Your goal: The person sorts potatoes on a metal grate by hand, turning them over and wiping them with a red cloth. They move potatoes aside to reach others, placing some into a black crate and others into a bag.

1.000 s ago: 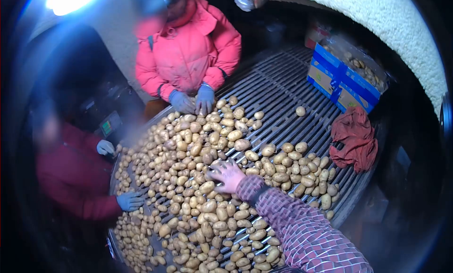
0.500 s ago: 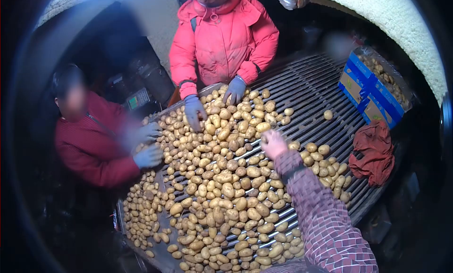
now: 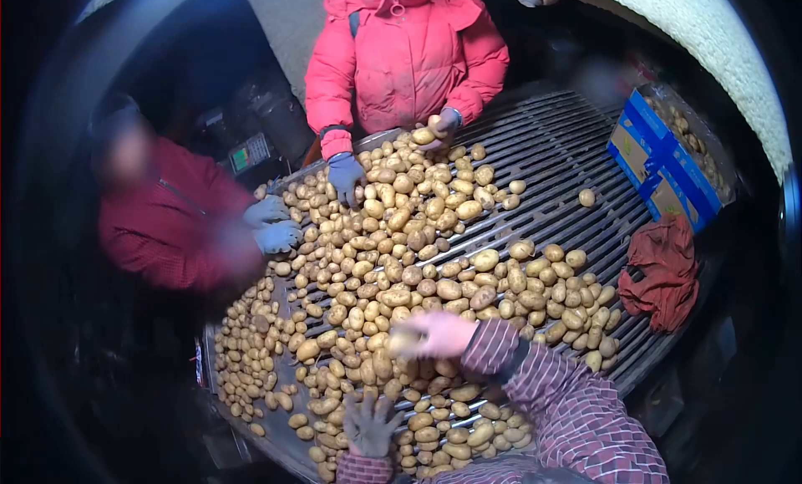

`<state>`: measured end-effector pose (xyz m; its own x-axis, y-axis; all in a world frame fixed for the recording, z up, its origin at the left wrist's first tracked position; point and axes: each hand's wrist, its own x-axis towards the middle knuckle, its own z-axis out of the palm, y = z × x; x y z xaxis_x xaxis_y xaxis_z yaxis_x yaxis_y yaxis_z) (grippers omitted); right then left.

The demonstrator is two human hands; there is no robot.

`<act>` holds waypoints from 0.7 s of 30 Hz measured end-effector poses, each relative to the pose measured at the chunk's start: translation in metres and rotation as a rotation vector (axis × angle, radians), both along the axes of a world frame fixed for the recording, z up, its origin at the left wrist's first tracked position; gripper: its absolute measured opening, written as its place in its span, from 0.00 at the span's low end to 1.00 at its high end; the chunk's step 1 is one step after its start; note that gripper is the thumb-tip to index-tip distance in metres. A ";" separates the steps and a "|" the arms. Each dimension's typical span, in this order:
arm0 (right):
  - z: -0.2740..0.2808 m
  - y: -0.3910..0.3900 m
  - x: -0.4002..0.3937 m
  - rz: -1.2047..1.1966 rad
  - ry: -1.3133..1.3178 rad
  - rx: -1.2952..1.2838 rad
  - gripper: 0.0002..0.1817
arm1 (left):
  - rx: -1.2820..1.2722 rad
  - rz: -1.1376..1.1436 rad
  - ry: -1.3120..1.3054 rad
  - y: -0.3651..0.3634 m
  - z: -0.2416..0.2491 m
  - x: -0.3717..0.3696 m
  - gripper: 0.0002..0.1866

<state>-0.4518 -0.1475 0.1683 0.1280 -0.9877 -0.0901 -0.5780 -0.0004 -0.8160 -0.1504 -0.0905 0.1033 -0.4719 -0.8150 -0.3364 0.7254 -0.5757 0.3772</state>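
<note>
Potatoes [image 3: 393,296] lie spread over a slatted metal rack [image 3: 560,150]. My right hand [image 3: 439,335], in a pinkish covering below a checked sleeve, is closed around a pale, blurred potato [image 3: 404,342] above the middle of the pile. My left hand [image 3: 370,425], in a grey glove, rests on potatoes near the bottom edge, fingers spread, with nothing held.
Across the rack, a person in a pink jacket [image 3: 401,58] holds potatoes in one gloved hand. A person in dark red [image 3: 167,216] reaches in from the left. A blue box of potatoes [image 3: 664,166] and red cloth [image 3: 660,271] are at the right.
My right hand has moved left and nearer to me, and more potatoes lie where it was. My left hand has come into view. The person in pink has lifted potatoes.
</note>
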 end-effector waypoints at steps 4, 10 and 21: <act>-0.008 -0.047 -0.023 -0.322 0.339 0.090 0.18 | 0.315 -0.151 0.103 -0.011 -0.050 0.026 0.28; -0.145 -0.136 -0.101 -0.478 0.777 -0.017 0.25 | 0.242 0.213 0.102 0.014 -0.028 0.070 0.26; -0.093 -0.113 -0.089 -0.498 0.501 0.117 0.25 | 0.168 0.269 -0.230 0.011 0.007 0.130 0.19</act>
<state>-0.5412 -0.2608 0.0751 -0.4200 -0.8984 -0.1286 -0.7923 0.4321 -0.4308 -0.0200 -0.0800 0.1098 -0.1459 -0.8238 -0.5478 0.7662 -0.4444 0.4642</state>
